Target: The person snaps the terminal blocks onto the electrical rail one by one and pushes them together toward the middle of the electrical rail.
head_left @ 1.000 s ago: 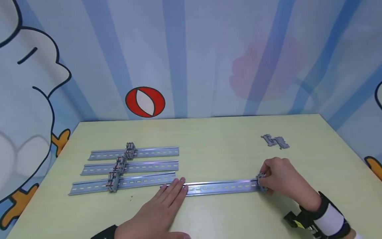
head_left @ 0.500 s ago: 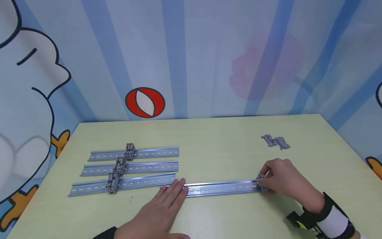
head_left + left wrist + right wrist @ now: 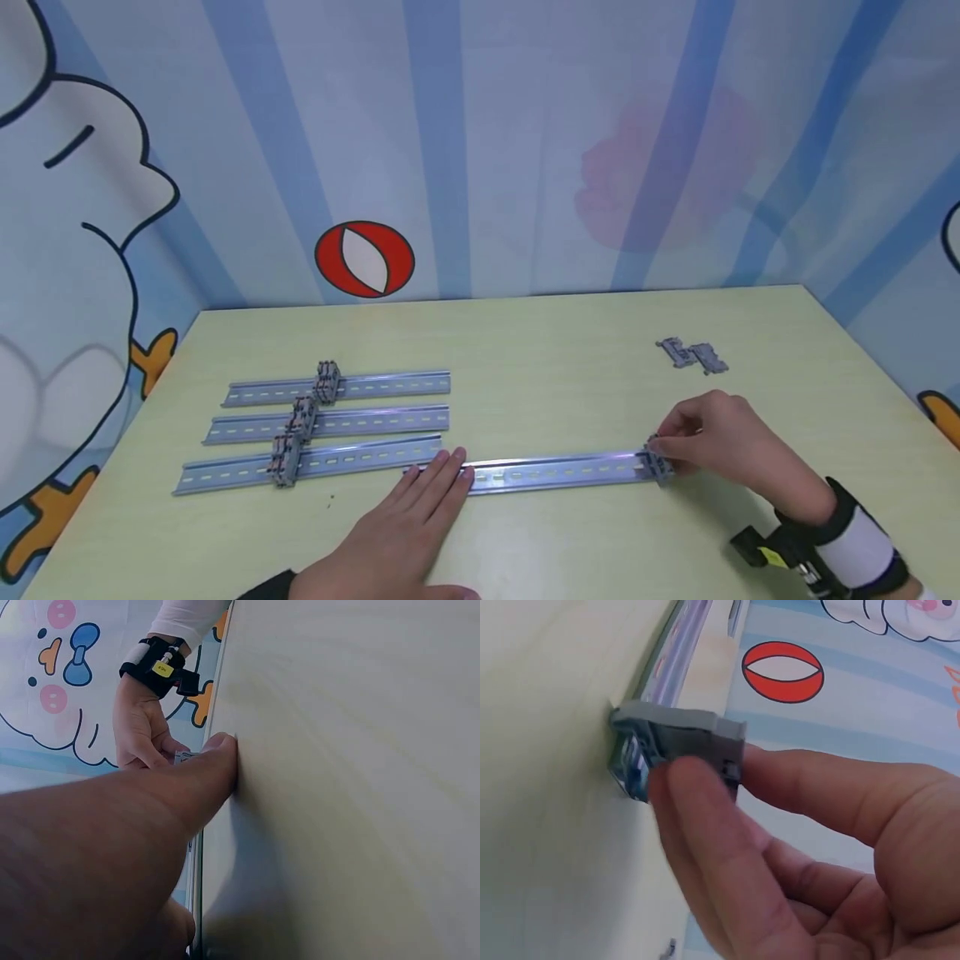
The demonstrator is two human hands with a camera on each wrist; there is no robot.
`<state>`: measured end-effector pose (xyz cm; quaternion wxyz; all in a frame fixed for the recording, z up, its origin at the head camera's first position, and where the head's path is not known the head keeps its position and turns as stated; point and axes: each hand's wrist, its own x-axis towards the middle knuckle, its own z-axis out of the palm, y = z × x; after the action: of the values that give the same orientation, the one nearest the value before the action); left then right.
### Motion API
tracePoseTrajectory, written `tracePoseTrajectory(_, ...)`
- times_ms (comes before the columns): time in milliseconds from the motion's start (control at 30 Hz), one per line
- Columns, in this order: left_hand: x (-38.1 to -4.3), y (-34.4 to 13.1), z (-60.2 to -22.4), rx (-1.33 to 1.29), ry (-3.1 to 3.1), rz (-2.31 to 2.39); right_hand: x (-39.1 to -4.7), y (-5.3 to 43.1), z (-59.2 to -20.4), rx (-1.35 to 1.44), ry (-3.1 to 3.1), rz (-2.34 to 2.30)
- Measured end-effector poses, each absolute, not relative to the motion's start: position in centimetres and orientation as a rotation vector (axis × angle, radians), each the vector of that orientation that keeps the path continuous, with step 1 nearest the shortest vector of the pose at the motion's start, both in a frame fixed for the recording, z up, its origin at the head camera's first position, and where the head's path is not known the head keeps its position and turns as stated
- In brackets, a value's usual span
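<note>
My left hand (image 3: 397,521) lies flat with its fingers straight, pressing on the left end of a slotted metal DIN rail (image 3: 558,473). At this rail's right end, my right hand (image 3: 723,437) pinches a small grey terminal block (image 3: 657,467) between thumb and fingers. The right wrist view shows the terminal block (image 3: 690,731) set across the rail's end, with fingertips on its sides. The rail's left end is hidden under the left fingers. In the left wrist view, the left thumb (image 3: 217,754) shows in front of the other hand.
Three more DIN rails lie in rows at the left: a back one (image 3: 397,384), a middle one (image 3: 386,418) and a front one (image 3: 367,454). Each carries grey terminal blocks (image 3: 286,458). Two loose terminal blocks (image 3: 708,358) lie flat at the back right of the table (image 3: 555,358).
My right wrist has shifted a little to the right and its fingers have drawn back slightly, so more of the terminal block shows. The left hand and the rail stay in place.
</note>
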<state>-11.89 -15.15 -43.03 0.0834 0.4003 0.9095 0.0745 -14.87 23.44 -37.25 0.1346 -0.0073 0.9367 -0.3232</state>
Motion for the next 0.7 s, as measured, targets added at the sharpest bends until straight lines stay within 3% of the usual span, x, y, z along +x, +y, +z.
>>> tracePoseTrajectory(700, -11.69, -14.98, -42.42, 1.125, 2.681, 0.259, -15.03, 24.03, -38.17, 0.081, 2.531, -1.262)
